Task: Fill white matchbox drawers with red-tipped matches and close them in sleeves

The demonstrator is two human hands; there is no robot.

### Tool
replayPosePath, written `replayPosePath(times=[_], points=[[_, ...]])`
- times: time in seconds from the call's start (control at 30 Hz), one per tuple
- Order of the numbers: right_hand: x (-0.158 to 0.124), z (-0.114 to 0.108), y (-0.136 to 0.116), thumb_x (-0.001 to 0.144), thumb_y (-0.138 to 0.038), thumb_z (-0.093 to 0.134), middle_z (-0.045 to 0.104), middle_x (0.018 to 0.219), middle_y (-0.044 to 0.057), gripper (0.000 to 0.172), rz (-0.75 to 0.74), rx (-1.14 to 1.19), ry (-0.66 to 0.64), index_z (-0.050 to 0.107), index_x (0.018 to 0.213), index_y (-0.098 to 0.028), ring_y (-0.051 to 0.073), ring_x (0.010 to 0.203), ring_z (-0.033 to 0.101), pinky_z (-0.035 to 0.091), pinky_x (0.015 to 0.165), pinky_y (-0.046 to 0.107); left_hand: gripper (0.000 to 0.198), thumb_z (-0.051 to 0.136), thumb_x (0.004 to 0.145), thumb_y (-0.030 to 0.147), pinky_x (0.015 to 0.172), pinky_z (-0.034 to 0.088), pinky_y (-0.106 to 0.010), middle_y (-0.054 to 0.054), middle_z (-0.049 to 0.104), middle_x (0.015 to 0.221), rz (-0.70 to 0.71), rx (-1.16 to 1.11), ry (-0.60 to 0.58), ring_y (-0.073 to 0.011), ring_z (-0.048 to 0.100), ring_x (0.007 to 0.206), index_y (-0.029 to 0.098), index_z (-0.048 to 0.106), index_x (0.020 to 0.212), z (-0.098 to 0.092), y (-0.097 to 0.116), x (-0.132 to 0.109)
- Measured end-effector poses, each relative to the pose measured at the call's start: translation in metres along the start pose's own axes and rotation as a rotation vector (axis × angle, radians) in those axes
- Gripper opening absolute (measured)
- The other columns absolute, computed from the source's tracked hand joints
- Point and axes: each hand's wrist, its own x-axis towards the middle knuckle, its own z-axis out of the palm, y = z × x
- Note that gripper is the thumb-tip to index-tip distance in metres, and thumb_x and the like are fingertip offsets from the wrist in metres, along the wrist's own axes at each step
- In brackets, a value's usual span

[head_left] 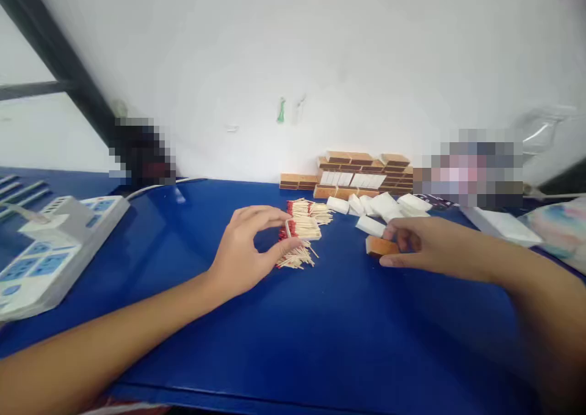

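On the blue table [320, 329] lies a pile of red-tipped matches [304, 213]. My left hand [249, 244] reaches in from the left, its fingers and thumb pinched around a white inner tray packed with matches [303, 229] on top of the pile. A few loose matches [296, 259] lie under the thumb. My right hand [421, 244] comes in from the right, its fingers closed on a brown matchbox sleeve [378, 246] that rests on the table.
Several white inner trays [379, 207] lie loose behind the right hand. Brown matchbox sleeves [361, 174] are stacked against the white wall. A white and blue power strip [50, 244] sits at the left edge. White packets [501, 224] and plastic wrap lie at the far right.
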Motion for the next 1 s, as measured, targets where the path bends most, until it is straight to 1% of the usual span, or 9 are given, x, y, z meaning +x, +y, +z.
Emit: replayPosePath(times=[0.07,0.17,0.27,0.37,0.53,0.63,0.77,0.93,1.0], points=[[0.000,0.001,-0.008,0.083,-0.061,0.070,0.072,0.091,0.008,0.044,-0.022,0.004,-0.033,0.067,0.103,-0.022,0.025,0.079,0.066,0.049,0.068,0.038,0.036,0.084,0.085,0.048,0.101,0.055,-0.047,-0.003,0.080,0.109,-0.003,-0.005,-0.023,-0.0251,0.072,0.111,0.023,0.076,0.110,0.002,-0.003,0.000],[0.000,0.002,-0.015,0.084,-0.057,0.070,0.072,0.089,0.008,0.038,-0.065,0.030,-0.026,0.068,0.100,-0.023,0.025,0.077,0.066,0.048,0.065,0.037,0.035,0.084,0.085,0.048,0.101,0.055,-0.048,-0.004,0.080,0.110,0.009,0.004,-0.039,-0.0260,0.072,0.110,0.023,0.076,0.108,0.004,-0.005,-0.001],[0.000,0.003,-0.016,0.083,-0.060,0.072,0.072,0.088,0.007,0.040,-0.126,0.060,0.067,0.069,0.098,-0.023,0.024,0.077,0.065,0.049,0.064,0.037,0.034,0.084,0.085,0.048,0.101,0.056,-0.049,-0.005,0.079,0.113,0.027,0.026,-0.037,-0.0268,0.070,0.112,0.024,0.077,0.108,0.005,-0.006,-0.003],[0.000,0.004,-0.021,0.084,-0.060,0.074,0.071,0.087,0.006,0.041,-0.213,0.089,0.180,0.070,0.102,-0.023,0.022,0.073,0.064,0.049,0.063,0.036,0.034,0.084,0.085,0.047,0.101,0.057,-0.048,-0.005,0.079,0.113,0.033,0.005,-0.052,-0.0264,0.069,0.113,0.024,0.078,0.109,0.006,-0.006,-0.004],[-0.004,0.013,-0.049,0.088,-0.056,0.075,0.071,0.091,0.003,0.036,-0.404,0.181,0.295,0.071,0.109,-0.027,0.018,0.076,0.064,0.051,0.066,0.032,0.034,0.084,0.087,0.044,0.100,0.060,-0.044,-0.006,0.077,0.118,0.025,-0.062,-0.110,-0.0248,0.069,0.115,0.024,0.077,0.113,0.004,-0.004,-0.004],[-0.007,0.019,-0.061,0.089,-0.056,0.075,0.071,0.092,0.002,0.037,-0.472,0.195,0.344,0.071,0.112,-0.027,0.018,0.076,0.063,0.050,0.067,0.032,0.034,0.083,0.087,0.042,0.101,0.061,-0.044,-0.007,0.077,0.118,0.034,-0.087,-0.133,-0.0243,0.069,0.114,0.024,0.076,0.115,0.003,-0.003,-0.004],[-0.009,0.019,-0.062,0.090,-0.053,0.074,0.071,0.091,0.002,0.034,-0.511,0.160,0.367,0.072,0.112,-0.028,0.018,0.075,0.063,0.050,0.066,0.032,0.035,0.083,0.087,0.042,0.101,0.062,-0.043,-0.006,0.077,0.118,0.033,-0.105,-0.143,-0.0239,0.069,0.115,0.024,0.076,0.117,0.003,-0.004,-0.005],[-0.010,0.016,-0.058,0.088,-0.048,0.075,0.069,0.086,0.002,0.029,-0.491,0.080,0.454,0.072,0.106,-0.026,0.018,0.072,0.061,0.048,0.064,0.033,0.033,0.084,0.087,0.042,0.099,0.063,-0.043,-0.005,0.077,0.118,0.015,-0.100,-0.124,-0.0233,0.069,0.114,0.025,0.076,0.115,0.003,-0.005,-0.005],[-0.010,0.017,-0.060,0.088,-0.044,0.075,0.069,0.087,0.002,0.027,-0.495,0.061,0.451,0.072,0.106,-0.025,0.018,0.074,0.062,0.048,0.065,0.032,0.033,0.083,0.087,0.041,0.100,0.063,-0.044,-0.006,0.077,0.119,0.019,-0.103,-0.133,-0.0241,0.069,0.115,0.025,0.077,0.115,0.002,-0.004,-0.006]])
